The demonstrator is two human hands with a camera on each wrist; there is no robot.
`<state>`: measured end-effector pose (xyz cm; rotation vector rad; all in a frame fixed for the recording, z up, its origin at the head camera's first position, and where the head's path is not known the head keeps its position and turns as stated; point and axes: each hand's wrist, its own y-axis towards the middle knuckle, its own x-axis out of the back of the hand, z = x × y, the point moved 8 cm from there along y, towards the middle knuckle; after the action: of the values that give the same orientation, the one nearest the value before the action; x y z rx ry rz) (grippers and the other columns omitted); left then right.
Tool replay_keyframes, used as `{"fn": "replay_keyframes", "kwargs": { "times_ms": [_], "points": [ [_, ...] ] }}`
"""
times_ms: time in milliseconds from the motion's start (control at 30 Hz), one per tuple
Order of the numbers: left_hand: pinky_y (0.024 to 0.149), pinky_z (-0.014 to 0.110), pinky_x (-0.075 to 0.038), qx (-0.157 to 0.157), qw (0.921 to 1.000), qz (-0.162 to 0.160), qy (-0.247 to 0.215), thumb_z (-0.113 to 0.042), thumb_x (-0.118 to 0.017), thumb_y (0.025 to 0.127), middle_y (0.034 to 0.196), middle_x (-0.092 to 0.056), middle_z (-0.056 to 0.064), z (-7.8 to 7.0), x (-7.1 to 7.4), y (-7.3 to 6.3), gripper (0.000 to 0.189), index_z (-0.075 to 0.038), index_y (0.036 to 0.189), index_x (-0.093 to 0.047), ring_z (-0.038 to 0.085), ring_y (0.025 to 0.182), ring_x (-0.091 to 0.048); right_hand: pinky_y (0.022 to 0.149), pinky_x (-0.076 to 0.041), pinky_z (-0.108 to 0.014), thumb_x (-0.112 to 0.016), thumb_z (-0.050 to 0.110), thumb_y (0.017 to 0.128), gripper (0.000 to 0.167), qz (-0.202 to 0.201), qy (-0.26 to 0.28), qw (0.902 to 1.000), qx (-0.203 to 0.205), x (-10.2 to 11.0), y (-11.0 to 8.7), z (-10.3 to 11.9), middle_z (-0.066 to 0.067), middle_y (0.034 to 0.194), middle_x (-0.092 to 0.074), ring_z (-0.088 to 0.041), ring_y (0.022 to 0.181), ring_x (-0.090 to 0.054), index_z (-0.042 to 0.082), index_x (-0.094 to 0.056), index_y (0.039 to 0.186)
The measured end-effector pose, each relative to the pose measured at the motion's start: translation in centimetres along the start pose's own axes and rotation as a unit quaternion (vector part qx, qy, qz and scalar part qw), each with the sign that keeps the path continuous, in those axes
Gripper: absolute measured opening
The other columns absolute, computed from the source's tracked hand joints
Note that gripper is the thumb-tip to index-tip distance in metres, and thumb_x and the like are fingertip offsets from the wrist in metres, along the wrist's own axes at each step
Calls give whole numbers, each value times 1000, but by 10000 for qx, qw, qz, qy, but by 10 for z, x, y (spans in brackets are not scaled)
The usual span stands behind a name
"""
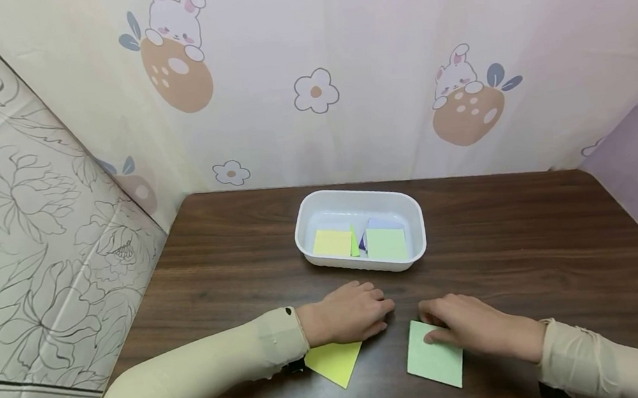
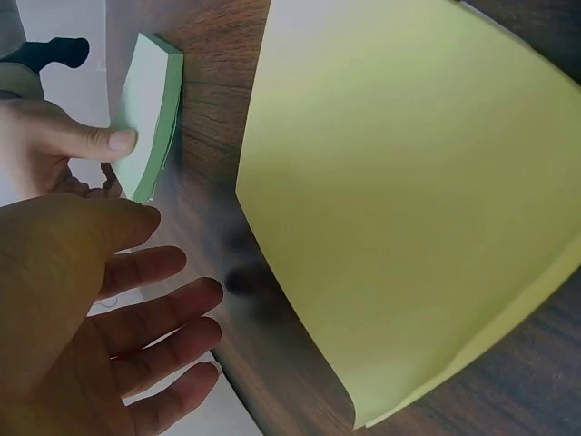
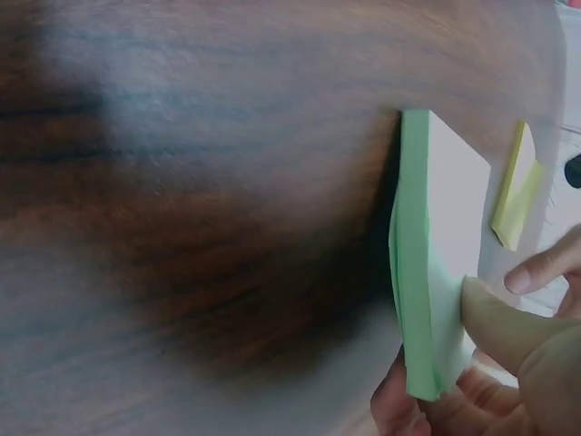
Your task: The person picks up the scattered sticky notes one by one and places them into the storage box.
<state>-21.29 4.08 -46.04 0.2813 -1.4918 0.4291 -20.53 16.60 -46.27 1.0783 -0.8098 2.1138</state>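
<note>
My right hand [image 1: 469, 325] pinches a pad of light green sticky notes [image 1: 434, 354] by its edge, thumb on top and fingers beneath. The right wrist view shows the pad's thick side, with the pad [image 3: 454, 218] held off the table. Fingers loosely bent and holding nothing, my left hand [image 1: 347, 315] hovers over the table beside a yellow sticky note pad [image 1: 335, 364]. That yellow pad [image 2: 418, 200] lies close under the left wrist, partly hidden by the hand in the head view.
A white plastic bin [image 1: 356, 198] stands on the dark wooden table [image 1: 232, 258] beyond the hands. Inside it are a pale yellow pad [image 1: 331, 242], a bright green piece [image 1: 354, 242], a light green pad [image 1: 387, 244] and a lavender pad [image 1: 385, 223]. A patterned curtain [image 1: 258, 51] hangs behind.
</note>
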Motion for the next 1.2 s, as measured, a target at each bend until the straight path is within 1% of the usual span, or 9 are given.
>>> {"fn": "replay_keyframes", "kwargs": {
  "times_ms": [100,333,600,933,1200],
  "points": [
    [82,24,-50,-15,10000,-65,4,-38,-58,102,106,-69,-11,1,1,1,22,-24,117,-66,8,100,-64,49,-27,-18,-75,32,89,28,40,209,9997,103,4,1,1,17,62,-36,4,53,-30,23,-51,77],
    [80,24,-50,44,9998,-179,3,-37,-58,102,104,-69,-10,4,4,2,22,-24,116,-66,9,99,-64,50,-28,-17,-75,29,89,26,-74,328,9992,220,16,2,4,17,62,-35,5,53,-30,22,-52,79],
    [81,24,-51,44,9997,-234,39,-37,-58,102,105,-69,-10,5,7,3,23,-24,118,-66,9,101,-64,51,-29,-17,-77,28,88,27,-263,186,9990,295,25,2,6,18,62,-35,6,54,-31,23,-52,79],
    [81,25,-50,56,9996,-265,-27,-36,-57,102,106,-69,-9,7,11,5,22,-23,118,-66,10,101,-63,51,-30,-17,-77,27,87,26,-396,67,9989,247,34,1,5,18,62,-36,6,54,-32,23,-53,79],
    [85,25,-52,69,9994,-349,-21,-35,-58,102,109,-69,-9,9,17,6,23,-22,120,-66,10,104,-64,51,-30,-17,-78,27,86,28,-549,-47,9980,302,44,-1,5,18,63,-37,6,56,-33,23,-52,78]
  ]
}}
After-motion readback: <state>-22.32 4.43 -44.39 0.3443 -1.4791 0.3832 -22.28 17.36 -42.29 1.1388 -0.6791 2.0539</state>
